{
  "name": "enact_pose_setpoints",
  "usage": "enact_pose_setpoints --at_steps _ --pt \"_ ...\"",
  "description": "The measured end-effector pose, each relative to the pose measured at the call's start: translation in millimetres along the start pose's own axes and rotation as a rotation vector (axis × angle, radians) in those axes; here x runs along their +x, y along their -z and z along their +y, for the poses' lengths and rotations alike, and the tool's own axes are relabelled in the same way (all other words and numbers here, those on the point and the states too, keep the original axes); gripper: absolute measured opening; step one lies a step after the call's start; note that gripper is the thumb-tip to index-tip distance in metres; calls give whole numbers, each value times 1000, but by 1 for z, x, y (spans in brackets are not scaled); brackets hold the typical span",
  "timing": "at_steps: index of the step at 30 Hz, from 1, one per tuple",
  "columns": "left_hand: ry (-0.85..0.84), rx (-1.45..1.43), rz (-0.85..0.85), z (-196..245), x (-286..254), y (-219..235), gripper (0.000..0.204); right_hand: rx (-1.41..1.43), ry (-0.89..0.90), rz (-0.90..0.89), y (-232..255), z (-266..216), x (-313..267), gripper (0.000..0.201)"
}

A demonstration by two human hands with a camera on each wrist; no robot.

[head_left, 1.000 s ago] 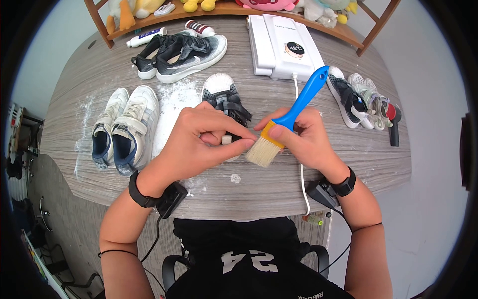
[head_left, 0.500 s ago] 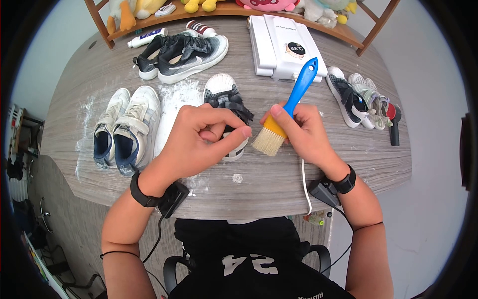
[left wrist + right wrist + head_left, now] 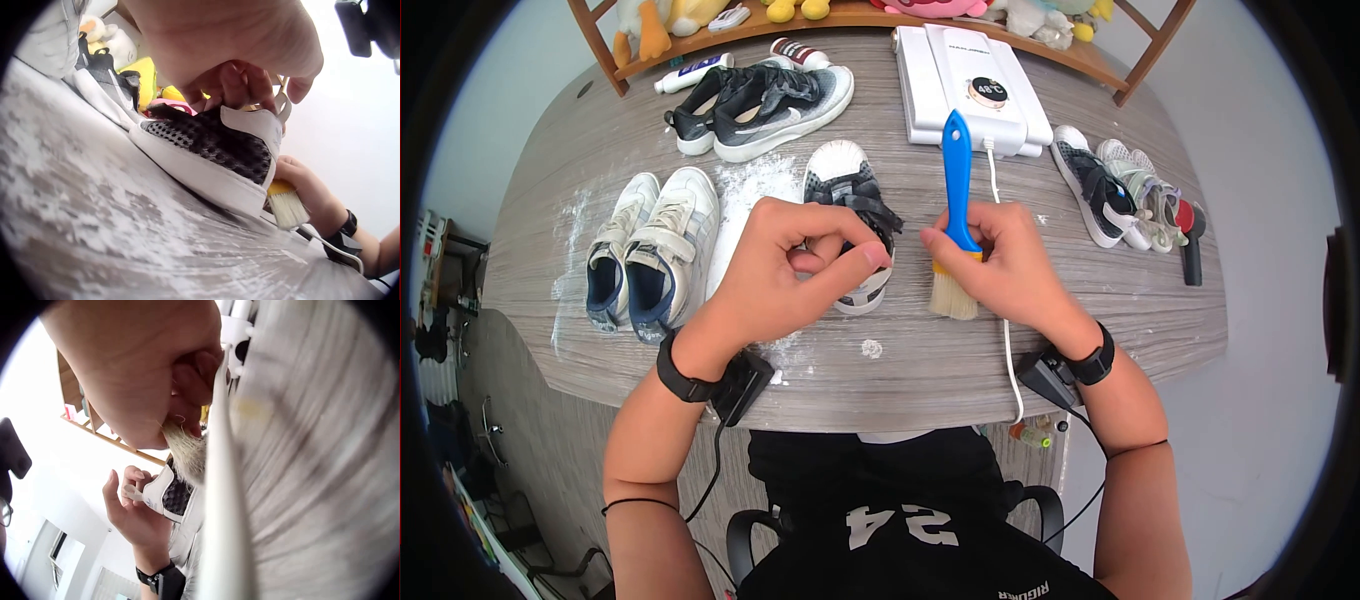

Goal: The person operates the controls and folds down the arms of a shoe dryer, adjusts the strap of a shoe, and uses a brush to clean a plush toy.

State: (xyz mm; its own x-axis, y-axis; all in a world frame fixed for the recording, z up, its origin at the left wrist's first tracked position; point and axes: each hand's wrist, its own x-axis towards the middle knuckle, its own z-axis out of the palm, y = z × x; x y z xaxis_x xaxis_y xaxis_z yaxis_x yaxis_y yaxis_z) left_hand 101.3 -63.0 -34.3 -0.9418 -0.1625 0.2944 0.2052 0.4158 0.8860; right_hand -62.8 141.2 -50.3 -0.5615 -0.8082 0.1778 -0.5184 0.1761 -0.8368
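Note:
A black and white shoe (image 3: 840, 172) stands on the table, toe away from the person. Over its heel end is the left hand (image 3: 795, 265), thumb and index finger close together. In the left wrist view, its other fingers curl at the heel loop of the shoe (image 3: 219, 147); the right wrist view shows them at that loop too. Just right of the shoe, the right hand (image 3: 1000, 265) grips a brush (image 3: 957, 180) near its yellow band, blue handle up and pale bristles down. The bristles (image 3: 187, 453) touch nothing that I can make out.
White shoes (image 3: 670, 250) stand at the left, dark grey shoes (image 3: 785, 110) behind. A white device (image 3: 970, 85) showing 48°C sits at the back, its cable (image 3: 1007, 360) running past the right hand. More shoes (image 3: 1090, 190) are at the right. White powder marks the table (image 3: 900, 400).
The brush has moved away from the left fingertips, and its handle has swung from leaning right to nearly upright. My left hand has shifted slightly left, with thumb and index finger still close together.

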Motion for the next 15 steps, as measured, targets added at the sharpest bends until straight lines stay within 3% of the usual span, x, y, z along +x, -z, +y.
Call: enact_pose_setpoints --at_steps 10,13,15 --pt "-51 -31 2 0 -1 3 9 -452 -36 -116 14 -16 -3 39" --pt "-160 14 -15 7 -1 8 8 -531 27 -60 15 -15 -4 39" --pt "-344 33 104 14 -1 8 11 -580 69 -18 23 -21 -7 39"
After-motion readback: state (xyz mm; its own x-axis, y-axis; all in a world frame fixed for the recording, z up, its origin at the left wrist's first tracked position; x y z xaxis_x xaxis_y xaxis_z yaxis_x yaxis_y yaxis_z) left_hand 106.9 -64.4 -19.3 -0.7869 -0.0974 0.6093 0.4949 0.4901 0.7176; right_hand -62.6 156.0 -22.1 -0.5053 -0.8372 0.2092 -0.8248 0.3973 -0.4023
